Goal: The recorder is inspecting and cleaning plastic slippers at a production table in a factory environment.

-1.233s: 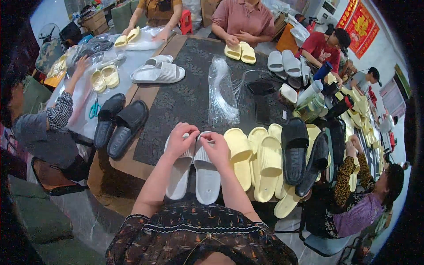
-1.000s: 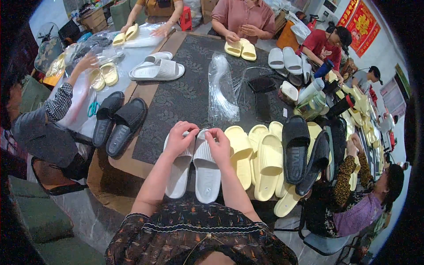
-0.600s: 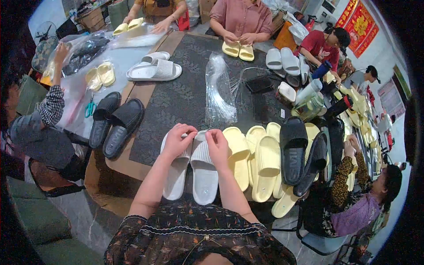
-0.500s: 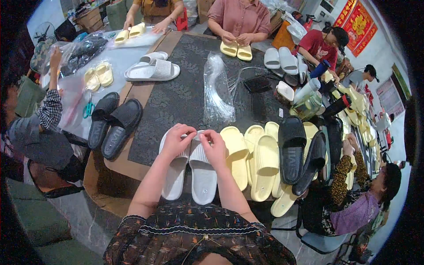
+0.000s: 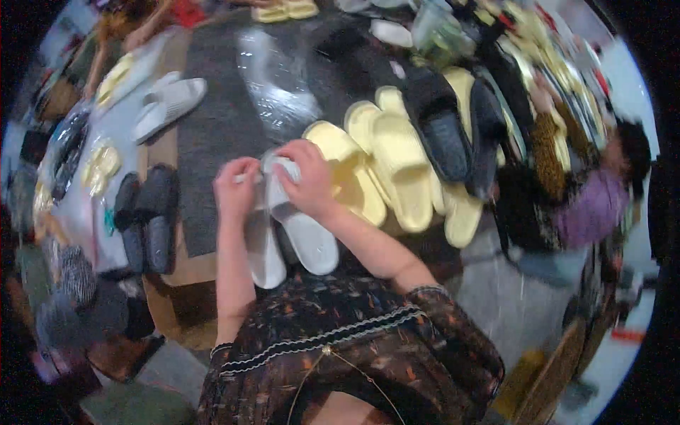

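Note:
Two pale grey slide slippers lie close together at the front table edge, a left slipper (image 5: 266, 261) and a right slipper (image 5: 312, 244), heels toward me. My left hand (image 5: 236, 190) is closed at the toe end of the left one, with a whitish edge showing between its fingers. Over the toe of the right slipper my right hand (image 5: 310, 176) is closed, the thumb lying across its top. Motion blur hides whether anything thin is in the fingers. Several cream-yellow slippers (image 5: 402, 173) stand just right of my right hand.
Black slippers (image 5: 440, 127) lie beyond the yellow ones, and another dark pair (image 5: 160, 219) is at the left table edge. A clear plastic bundle (image 5: 276, 88) lies ahead on the dark tabletop (image 5: 212, 113). White slippers (image 5: 170, 106) are far left. A co-worker (image 5: 588, 212) sits at the right.
My view has swung down and to the right. My hands, earlier pinched close together between the two slipper toes, are now farther apart, each at one slipper. The slippers sit at a new slant.

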`<state>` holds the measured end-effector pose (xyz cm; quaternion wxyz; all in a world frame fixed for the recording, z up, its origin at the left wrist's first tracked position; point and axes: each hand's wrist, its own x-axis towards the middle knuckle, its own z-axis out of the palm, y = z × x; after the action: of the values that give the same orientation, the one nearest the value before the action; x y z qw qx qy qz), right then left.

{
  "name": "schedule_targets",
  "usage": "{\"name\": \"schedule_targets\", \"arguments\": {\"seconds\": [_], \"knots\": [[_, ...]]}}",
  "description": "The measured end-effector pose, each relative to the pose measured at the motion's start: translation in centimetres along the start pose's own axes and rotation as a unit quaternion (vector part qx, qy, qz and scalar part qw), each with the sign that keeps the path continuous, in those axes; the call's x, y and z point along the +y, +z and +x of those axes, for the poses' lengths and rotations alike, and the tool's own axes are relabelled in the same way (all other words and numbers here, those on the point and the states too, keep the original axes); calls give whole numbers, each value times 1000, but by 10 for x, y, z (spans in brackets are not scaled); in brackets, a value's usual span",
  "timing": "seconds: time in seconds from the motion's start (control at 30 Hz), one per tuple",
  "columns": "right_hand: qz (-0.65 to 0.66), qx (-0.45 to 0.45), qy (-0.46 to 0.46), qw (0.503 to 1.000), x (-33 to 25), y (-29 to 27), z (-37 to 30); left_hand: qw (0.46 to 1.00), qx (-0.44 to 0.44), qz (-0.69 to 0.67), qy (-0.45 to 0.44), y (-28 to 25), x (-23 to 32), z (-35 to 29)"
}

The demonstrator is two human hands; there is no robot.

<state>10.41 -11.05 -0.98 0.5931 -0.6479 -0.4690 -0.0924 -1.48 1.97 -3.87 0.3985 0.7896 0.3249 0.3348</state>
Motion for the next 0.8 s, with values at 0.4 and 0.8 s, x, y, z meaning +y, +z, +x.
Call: {"name": "schedule_targets", "arguments": {"seconds": [0.4,0.8], "knots": [[-12,-260,-34,965,-28,-158,-122,997,-41,-66,-1,11,-22,5],[-385,-282,210,853,92,-376,-266,994,-46,-95,-14,3,-24,2]]}}
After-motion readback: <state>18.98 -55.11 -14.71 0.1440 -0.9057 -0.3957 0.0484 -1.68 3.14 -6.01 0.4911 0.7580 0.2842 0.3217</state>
